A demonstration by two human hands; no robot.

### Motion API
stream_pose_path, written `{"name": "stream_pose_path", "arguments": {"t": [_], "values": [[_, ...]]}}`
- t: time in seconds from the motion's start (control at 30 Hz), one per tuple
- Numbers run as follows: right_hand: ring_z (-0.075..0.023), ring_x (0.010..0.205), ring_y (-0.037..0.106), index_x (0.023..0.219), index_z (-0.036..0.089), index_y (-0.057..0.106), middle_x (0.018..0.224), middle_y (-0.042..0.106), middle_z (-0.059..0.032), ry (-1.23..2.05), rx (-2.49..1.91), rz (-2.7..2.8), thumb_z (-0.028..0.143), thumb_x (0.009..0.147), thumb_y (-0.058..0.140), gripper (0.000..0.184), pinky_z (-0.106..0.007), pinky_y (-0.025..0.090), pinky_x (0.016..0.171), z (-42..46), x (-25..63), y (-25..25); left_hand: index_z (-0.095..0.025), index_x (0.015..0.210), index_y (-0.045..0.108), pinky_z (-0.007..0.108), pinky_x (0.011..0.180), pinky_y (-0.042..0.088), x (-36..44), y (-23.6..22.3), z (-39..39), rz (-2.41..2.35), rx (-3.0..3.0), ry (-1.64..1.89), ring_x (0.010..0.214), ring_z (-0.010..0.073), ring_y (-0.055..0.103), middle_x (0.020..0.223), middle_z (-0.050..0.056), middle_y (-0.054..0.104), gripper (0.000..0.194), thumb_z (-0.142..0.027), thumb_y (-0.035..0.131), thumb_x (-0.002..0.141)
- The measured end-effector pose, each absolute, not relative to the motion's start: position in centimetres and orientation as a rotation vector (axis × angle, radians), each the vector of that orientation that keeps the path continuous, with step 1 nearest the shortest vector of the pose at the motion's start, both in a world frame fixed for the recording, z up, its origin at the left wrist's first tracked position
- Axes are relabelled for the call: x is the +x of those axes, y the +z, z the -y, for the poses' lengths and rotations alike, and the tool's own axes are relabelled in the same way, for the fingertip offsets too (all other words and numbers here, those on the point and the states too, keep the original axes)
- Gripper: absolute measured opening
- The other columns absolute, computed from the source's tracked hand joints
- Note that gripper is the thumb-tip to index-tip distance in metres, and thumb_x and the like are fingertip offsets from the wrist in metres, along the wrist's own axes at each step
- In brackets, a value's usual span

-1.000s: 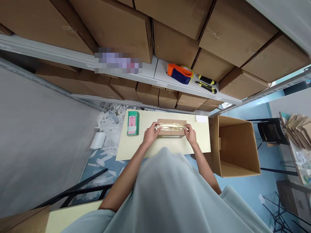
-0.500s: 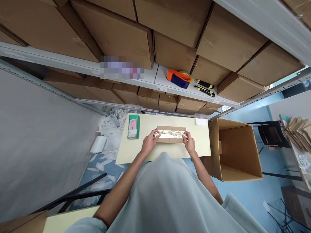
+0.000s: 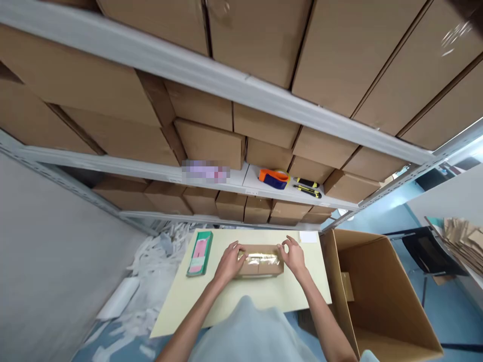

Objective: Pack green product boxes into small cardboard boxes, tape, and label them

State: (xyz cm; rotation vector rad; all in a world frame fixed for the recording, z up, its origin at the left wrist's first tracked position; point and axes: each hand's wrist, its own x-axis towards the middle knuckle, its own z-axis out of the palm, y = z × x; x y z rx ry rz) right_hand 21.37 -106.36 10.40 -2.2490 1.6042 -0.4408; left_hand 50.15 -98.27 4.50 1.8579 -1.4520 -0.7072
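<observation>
A small long cardboard box (image 3: pixel 260 269) lies on the pale yellow table (image 3: pixel 234 311) in front of me. Shiny, gold-looking film (image 3: pixel 260 258) shows along its upper side; whether it is a wrap or tape I cannot tell. My left hand (image 3: pixel 229 262) grips the box's left end between thumb and fingers. At the right end, my right hand (image 3: pixel 293 257) has its thumb and forefinger bent together at the corner, the other fingers curled. To the left lies a green box with a pink panel (image 3: pixel 199 254). A white card (image 3: pixel 308 236) rests near the table's far right corner.
A large open carton (image 3: pixel 381 291) stands against the table's right side. Behind, a metal shelf (image 3: pixel 234 177) carries cardboard boxes, an orange and blue tape dispenser (image 3: pixel 274 179) and yellow and black cutters (image 3: pixel 307 191). White scraps (image 3: pixel 151 281) cover the floor at left.
My view has tipped upward, so the table sits lower and more shelf shows. The box's side flaps no longer stand out flat around the film. Both hands remain at its ends.
</observation>
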Motion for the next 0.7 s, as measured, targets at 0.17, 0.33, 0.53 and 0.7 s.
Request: {"name": "stream_pose_path", "arguments": {"t": [0.17, 0.33, 0.53, 0.7], "values": [[-0.0349, 0.136, 0.071, 0.139, 0.017, 0.073, 0.144, 0.076, -0.02, -0.827, -2.591, -1.358, 0.041, 0.111, 0.066, 0.037, -0.05, 0.055, 0.12, 116.8, 26.7, 20.3, -0.023, 0.109, 0.077, 0.057, 0.122, 0.053, 50.9, 11.3, 106.6, 1.456, 1.685, -0.447, 0.145, 0.0389, 0.067, 0.145, 0.017, 0.074, 0.022, -0.038, 0.064, 0.098], [-0.0367, 0.132, 0.07, 0.143, 0.008, 0.066, 0.141, 0.073, -0.0266, -0.535, -2.713, -1.492, 0.04, 0.111, 0.066, 0.045, -0.048, 0.055, 0.116, 124.6, 33.5, 29.5, -0.024, 0.109, 0.077, 0.054, 0.123, 0.053, 50.1, 20.9, 113.7, 1.418, 1.526, -0.291, 0.14, 0.0348, 0.069, 0.142, 0.016, 0.076, 0.018, -0.031, 0.063, 0.1], [-0.0287, 0.12, 0.076, 0.129, 0.005, 0.066, 0.132, 0.078, -0.0285, -0.112, -2.634, -1.535, 0.019, 0.101, 0.074, 0.033, -0.034, 0.055, 0.104, 126.9, 37.7, 29.6, -0.024, 0.111, 0.077, 0.052, 0.122, 0.055, 48.8, 23.2, 114.2, 1.375, 1.463, -0.257, 0.138, 0.0323, 0.07, 0.138, 0.014, 0.078, 0.018, -0.025, 0.064, 0.098], [-0.037, 0.126, 0.077, 0.137, 0.001, 0.065, 0.137, 0.076, -0.0347, -0.032, -2.512, -1.627, 0.01, 0.096, 0.074, 0.043, -0.041, 0.055, 0.109, 127.8, 37.9, 28.9, -0.023, 0.108, 0.077, 0.054, 0.117, 0.058, 48.2, 21.6, 112.6, 1.307, 1.508, -0.319, 0.13, 0.0338, 0.074, 0.132, 0.014, 0.08, 0.018, -0.024, 0.063, 0.096]]}}
